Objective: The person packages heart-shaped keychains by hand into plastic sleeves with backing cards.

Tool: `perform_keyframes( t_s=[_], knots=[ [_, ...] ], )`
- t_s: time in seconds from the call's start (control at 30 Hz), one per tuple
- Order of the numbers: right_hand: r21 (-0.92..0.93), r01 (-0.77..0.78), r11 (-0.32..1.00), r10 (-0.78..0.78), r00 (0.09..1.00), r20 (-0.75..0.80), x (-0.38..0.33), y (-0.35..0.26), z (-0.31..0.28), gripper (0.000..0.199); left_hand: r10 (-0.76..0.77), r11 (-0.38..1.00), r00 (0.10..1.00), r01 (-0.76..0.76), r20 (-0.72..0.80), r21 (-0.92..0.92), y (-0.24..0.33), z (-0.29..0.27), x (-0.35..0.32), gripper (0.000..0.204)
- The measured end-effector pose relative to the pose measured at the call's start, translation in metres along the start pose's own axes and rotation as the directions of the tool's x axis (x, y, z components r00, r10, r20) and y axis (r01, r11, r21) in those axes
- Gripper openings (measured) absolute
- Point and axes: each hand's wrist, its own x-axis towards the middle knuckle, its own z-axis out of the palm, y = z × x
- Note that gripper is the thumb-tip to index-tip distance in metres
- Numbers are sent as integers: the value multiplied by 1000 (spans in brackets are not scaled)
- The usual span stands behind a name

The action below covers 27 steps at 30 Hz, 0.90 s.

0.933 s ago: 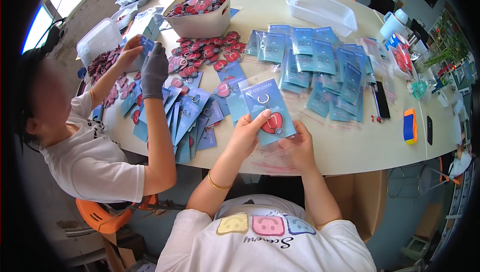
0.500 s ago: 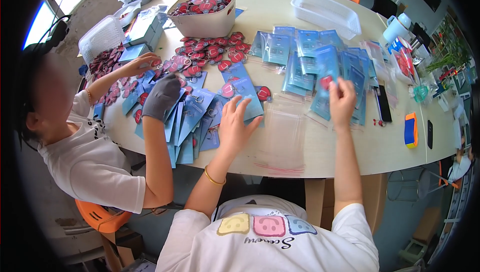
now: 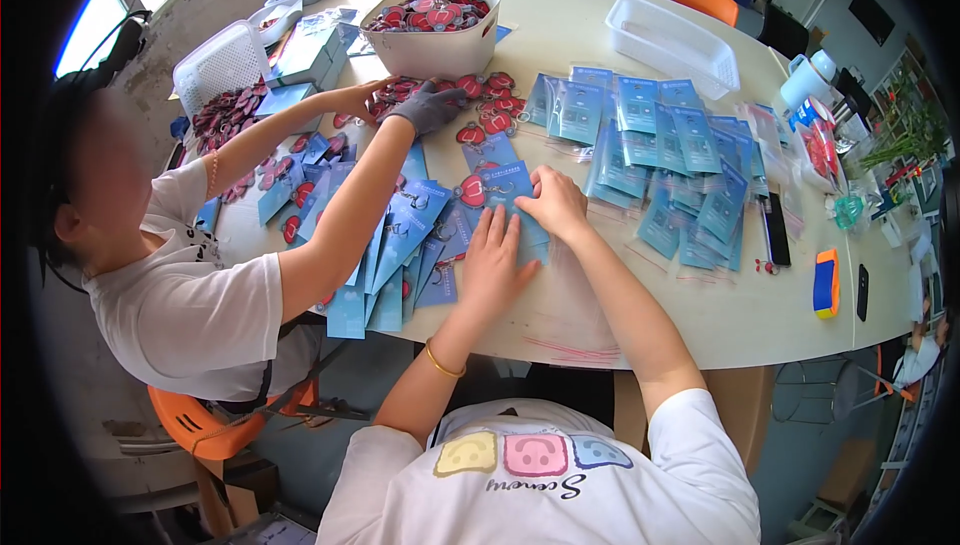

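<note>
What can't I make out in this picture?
Head view: part of the card, covered by the left hand.
Head view: parts of other cards, behind the co-worker's arm.
Head view: whatever lies beneath the bin's top keychains, hidden by them and its wall.

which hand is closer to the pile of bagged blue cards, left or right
Right. The right hand is just left of the pile of bagged blue cards; the left hand is farther left and closer to the person's body.
</note>
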Motion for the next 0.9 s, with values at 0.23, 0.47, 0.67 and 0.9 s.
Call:
perform_keyframes(
  t_s=[0.23, 0.47, 0.67, 0.9],
  knots=[
    [474, 255, 843, -199, 966, -166, -11, 2, -7, 19, -99, 943, 992, 68, -80, -326, -3, -26, -1, 53],
    [520, 515, 682, -378, 856, -352, -61, -16, -73, 14, -236, 684, 880, -150, -411, -714, 1, -78, 24, 44],
    [756, 389, 526, -265, 920, -289, -73, -5, -81, 21, -8, 118, 951, 307, 308, -944, 28, -76, 32, 26],
    [-150, 491, 858, -486, 681, -549, -129, -15, -67, 48, -108, 106, 966, 247, 236, -963, 40, -36, 31, 25]
  ],
)
